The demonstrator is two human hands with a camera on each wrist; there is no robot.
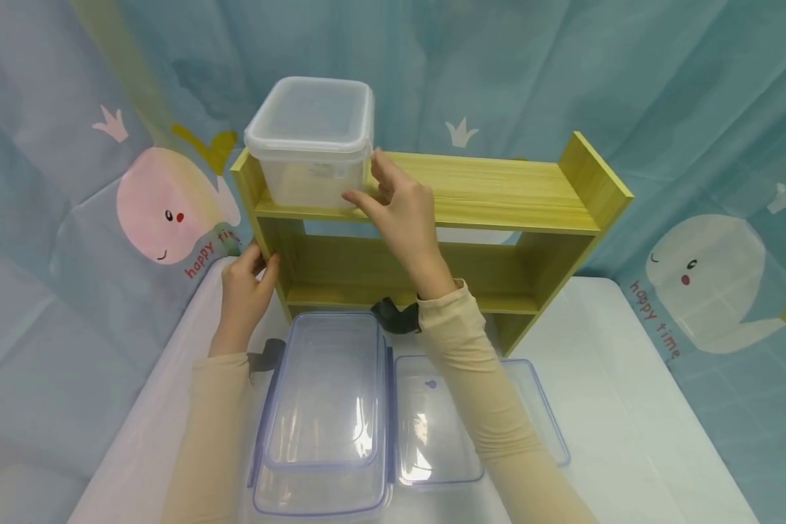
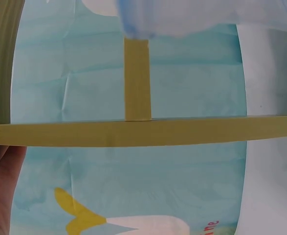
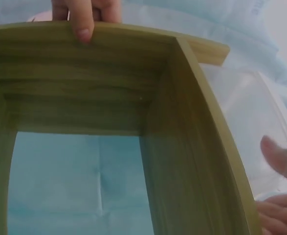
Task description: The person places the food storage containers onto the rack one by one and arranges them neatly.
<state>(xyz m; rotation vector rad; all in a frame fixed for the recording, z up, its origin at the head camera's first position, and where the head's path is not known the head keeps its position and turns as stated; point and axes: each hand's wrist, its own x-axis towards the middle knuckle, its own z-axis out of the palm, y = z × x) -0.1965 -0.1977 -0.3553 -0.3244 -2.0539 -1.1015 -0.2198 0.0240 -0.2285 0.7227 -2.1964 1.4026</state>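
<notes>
A translucent plastic food container (image 1: 314, 175) with a lid stands on the top board at the left end of a wooden shelf (image 1: 491, 182). My right hand (image 1: 406, 211) is at its right side, fingers by the lid's edge and thumb low at the front corner. That thumb (image 3: 280, 159) overlaps the container in the right wrist view. Lower down, my left hand (image 1: 245, 291) grips the shelf's left side panel, thumb on the inner side and fingers outside. Its fingers are also seen over the panel's edge in the right wrist view.
In front of the shelf lies a large clear container (image 1: 324, 480) with blue edges and side clips. Beside it, partly behind my right sleeve, is a flatter clear piece with a blue rim (image 1: 439, 422). A patterned curtain (image 1: 694, 109) hangs behind the white table (image 1: 635, 407).
</notes>
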